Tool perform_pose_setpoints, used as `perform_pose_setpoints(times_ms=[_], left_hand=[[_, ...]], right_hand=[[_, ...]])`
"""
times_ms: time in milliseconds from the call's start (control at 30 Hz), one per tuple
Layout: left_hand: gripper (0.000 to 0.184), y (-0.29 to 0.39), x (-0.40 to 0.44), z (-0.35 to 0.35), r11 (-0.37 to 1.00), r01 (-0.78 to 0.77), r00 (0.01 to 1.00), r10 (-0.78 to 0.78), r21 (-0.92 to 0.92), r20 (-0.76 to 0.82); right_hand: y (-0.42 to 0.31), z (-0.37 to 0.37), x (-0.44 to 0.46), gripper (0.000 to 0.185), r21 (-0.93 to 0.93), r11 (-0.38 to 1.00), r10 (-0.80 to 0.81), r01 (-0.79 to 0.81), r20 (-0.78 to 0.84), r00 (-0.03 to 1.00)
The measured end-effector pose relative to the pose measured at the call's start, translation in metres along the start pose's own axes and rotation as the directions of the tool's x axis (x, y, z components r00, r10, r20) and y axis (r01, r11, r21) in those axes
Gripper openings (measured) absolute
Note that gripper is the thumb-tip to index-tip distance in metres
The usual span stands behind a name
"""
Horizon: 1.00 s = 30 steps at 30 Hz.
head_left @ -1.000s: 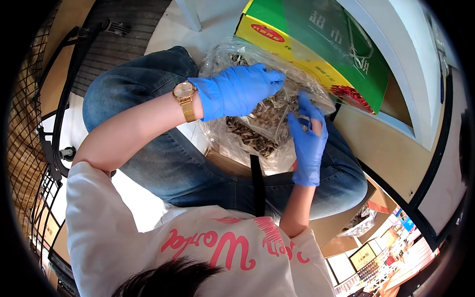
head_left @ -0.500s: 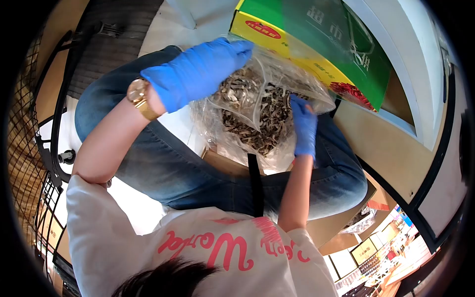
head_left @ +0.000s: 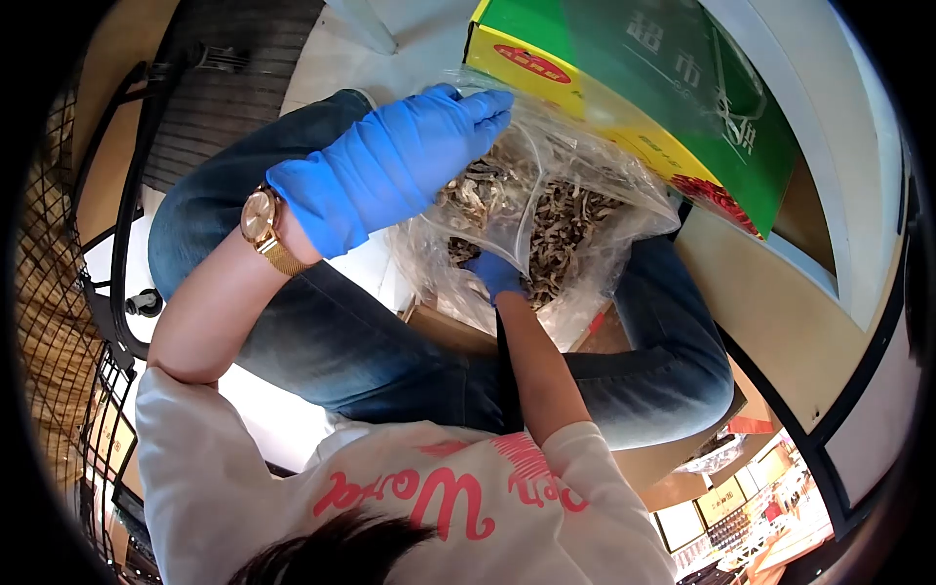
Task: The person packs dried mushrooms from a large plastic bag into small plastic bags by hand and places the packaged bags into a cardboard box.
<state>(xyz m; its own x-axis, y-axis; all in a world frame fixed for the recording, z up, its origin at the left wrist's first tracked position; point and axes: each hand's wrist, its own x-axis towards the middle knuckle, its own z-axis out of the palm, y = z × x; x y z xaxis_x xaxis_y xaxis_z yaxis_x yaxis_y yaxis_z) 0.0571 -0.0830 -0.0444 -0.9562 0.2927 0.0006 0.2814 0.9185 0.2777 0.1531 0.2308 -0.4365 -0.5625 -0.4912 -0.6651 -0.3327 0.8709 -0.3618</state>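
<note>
A large clear plastic bag (head_left: 634,219) lies opened between the knees, filled with dark, shrivelled dried strips (head_left: 565,234) that look like dried mushrooms. Over its left part hangs a smaller clear zip bag (head_left: 507,219) with paler dried pieces inside. My left hand (head_left: 409,161), in a blue glove, is closed at the top of the zip bag; its thumb side is hidden. My right hand (head_left: 497,275), also gloved in blue, reaches down into the large bag beside the zip bag's lower edge. Plastic and strips hide its fingers.
A green and yellow carton (head_left: 624,97) stands behind the bag at the upper right. A cardboard box (head_left: 448,327) sits beneath the bag. Black wire mesh (head_left: 54,292) and a cart frame are at left; a curved white and wood panel (head_left: 780,292) is at right.
My right hand has moved left from the right side of the large bag, down into the strips near the zip bag. My left hand stays at the zip bag. The view has shifted slightly.
</note>
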Motion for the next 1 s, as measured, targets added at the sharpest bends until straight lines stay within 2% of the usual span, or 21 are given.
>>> perform_pose_setpoints(times_ms=[33, 100, 200, 333, 367, 400, 433, 500, 533, 567, 633, 733, 767, 867, 900, 967, 1000], left_hand=[[0.05, 0.0, 0.0, 0.001, 1.0, 0.015, 1.0, -0.015, -0.011, 0.012], [0.05, 0.0, 0.001, 0.002, 0.999, 0.031, 0.999, -0.03, -0.022, 0.026], [0.051, -0.001, 0.001, 0.001, 0.999, 0.027, 1.0, -0.027, -0.031, 0.011], [0.05, 0.0, 0.001, 0.003, 1.0, 0.004, 1.0, -0.004, -0.021, 0.012], [0.05, -0.001, 0.001, 0.004, 1.0, -0.012, 1.0, 0.011, -0.011, -0.013], [0.05, 0.0, 0.001, 0.004, 1.0, -0.012, 1.0, 0.012, -0.014, -0.012], [0.05, 0.001, 0.001, 0.003, 1.0, -0.011, 1.0, 0.011, -0.001, 0.004], [0.049, 0.002, 0.001, 0.004, 1.0, -0.011, 1.0, 0.011, 0.006, 0.02], [0.049, 0.003, 0.0, 0.005, 1.0, -0.012, 1.0, 0.012, 0.006, 0.009], [0.049, 0.004, 0.0, 0.005, 1.0, -0.014, 1.0, 0.014, 0.006, -0.001], [0.049, 0.003, 0.0, 0.006, 1.0, -0.021, 1.0, 0.021, 0.006, -0.007], [0.049, 0.003, 0.002, 0.004, 1.0, -0.01, 1.0, 0.009, 0.019, 0.007], [0.049, 0.004, 0.003, 0.003, 1.0, 0.005, 0.999, -0.006, 0.021, 0.033], [0.05, 0.004, 0.001, 0.008, 0.999, 0.031, 0.998, -0.028, -0.043, 0.063], [0.05, 0.006, 0.001, 0.007, 0.998, 0.034, 0.998, -0.031, -0.046, 0.062], [0.05, 0.008, 0.003, 0.003, 0.996, 0.053, 0.991, -0.044, -0.067, 0.123], [0.05, 0.009, 0.002, 0.003, 0.996, 0.058, 0.991, -0.049, -0.068, 0.123]], right_hand=[[0.005, 0.012, 0.006, 0.067, -0.019, 1.0, 0.015, -0.015, -0.015, 1.0], [0.016, 0.016, 0.009, 0.04, 0.099, 0.995, 0.018, -0.001, -0.167, 0.986], [0.018, -0.011, 0.003, 0.035, 0.181, 0.982, 0.0, 0.048, -0.256, 0.967], [-0.002, -0.079, 0.0, 0.028, 0.416, 0.903, -0.013, 0.109, -0.227, 0.974], [0.0, -0.09, -0.004, 0.03, 0.652, 0.748, 0.002, 0.122, -0.186, 0.983], [0.002, -0.101, -0.007, 0.032, 0.837, 0.535, 0.017, 0.113, -0.145, 0.989], [-0.02, -0.149, -0.023, 0.039, 0.535, 0.843, -0.058, 0.047, 0.004, 0.998], [-0.028, -0.194, -0.036, 0.05, 0.205, 0.978, -0.08, 0.039, 0.195, 0.978], [-0.032, -0.216, -0.043, 0.055, 0.035, 0.996, -0.09, 0.083, 0.287, 0.954], [-0.025, -0.224, -0.05, 0.061, -0.037, 0.96, -0.25, 0.276, 0.32, 0.914], [-0.023, -0.228, -0.065, 0.066, -0.104, 0.882, -0.396, 0.459, 0.364, 0.843], [-0.024, -0.217, -0.081, 0.065, -0.325, 0.856, -0.286, 0.402, 0.351, 0.892], [-0.016, -0.195, -0.079, 0.064, -0.425, 0.834, -0.275, 0.353, 0.234, 0.933], [0.023, -0.153, -0.064, 0.056, -0.157, 0.938, -0.304, 0.31, 0.061, 0.951], [0.029, -0.157, -0.061, 0.053, 0.028, 0.948, -0.318, 0.317, 0.118, 0.941], [0.036, -0.158, -0.06, 0.05, 0.206, 0.929, -0.343, 0.307, 0.175, 0.923], [0.03, -0.165, -0.067, 0.048, 0.163, 0.953, -0.278, 0.256, 0.132, 0.951]])
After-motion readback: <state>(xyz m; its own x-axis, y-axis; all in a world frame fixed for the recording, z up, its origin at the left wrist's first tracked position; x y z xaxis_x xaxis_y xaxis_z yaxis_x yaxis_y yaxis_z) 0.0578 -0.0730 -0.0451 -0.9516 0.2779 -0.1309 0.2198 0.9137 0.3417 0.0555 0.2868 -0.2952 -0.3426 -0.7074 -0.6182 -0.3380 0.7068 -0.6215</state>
